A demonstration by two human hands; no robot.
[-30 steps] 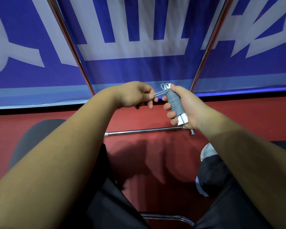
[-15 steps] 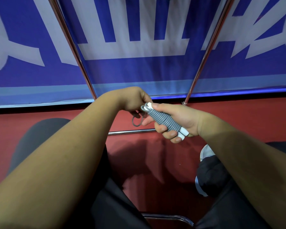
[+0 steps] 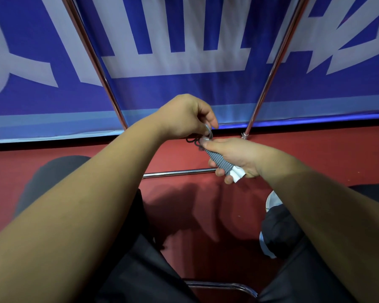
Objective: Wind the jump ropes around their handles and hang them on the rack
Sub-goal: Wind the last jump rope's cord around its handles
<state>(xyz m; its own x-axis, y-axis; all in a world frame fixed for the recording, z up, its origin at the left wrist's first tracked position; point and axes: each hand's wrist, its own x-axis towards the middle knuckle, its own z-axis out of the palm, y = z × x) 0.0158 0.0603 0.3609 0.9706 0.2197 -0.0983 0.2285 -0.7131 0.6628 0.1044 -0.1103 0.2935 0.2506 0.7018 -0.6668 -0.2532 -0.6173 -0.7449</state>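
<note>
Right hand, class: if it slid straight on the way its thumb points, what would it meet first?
Most likely the left hand, pinching the rope's loose end just beyond that thumb; depth is uncertain.

Bright, even overhead light; dark soft shadows on floor [image 3: 315, 154] at 6 o'clock. Glare streaks on chrome poles [image 3: 94, 62]. Wide-angle bend twd edges; banner [image 3: 184, 95] txt smeared at 2 o'clock, center approx sharp.

- Left pole [image 3: 96, 68] and right pole [image 3: 279, 60] slant apart upward, with an open gap between them.
- Blue banner [image 3: 184, 95] apparently closes off the space behind.
- Low crossbar [image 3: 177, 173] lies across the red floor [image 3: 206, 204].
</note>
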